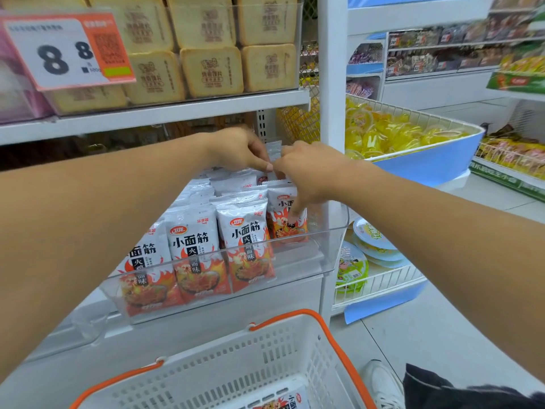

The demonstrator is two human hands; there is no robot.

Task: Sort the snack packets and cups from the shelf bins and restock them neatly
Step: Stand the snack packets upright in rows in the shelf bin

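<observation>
— Head view: how many packets (250, 246) faced front in the clear bin (330, 231)?
— Four. Left hand (239, 147) and right hand (306, 169) pinched one silver packet (273, 150) above the back rows.
— And the basket (265, 364)?
— One packet inside.

The shop is bright all over, with soft, even light and no dark, hard shadows. Under the white shelf (153, 113) it is dim, and the things there are hard to make out. The clear bin (333, 231) below that shelf has pale shiny streaks on its front wall. The price tag (63, 51) above the shelf looks fuzzy. Far to the right of the shelf, the other racks (460, 51) are smeared and blurry. Straight lines bend near the edges. The snack packets (247, 240) in the bin look sharp.
</observation>
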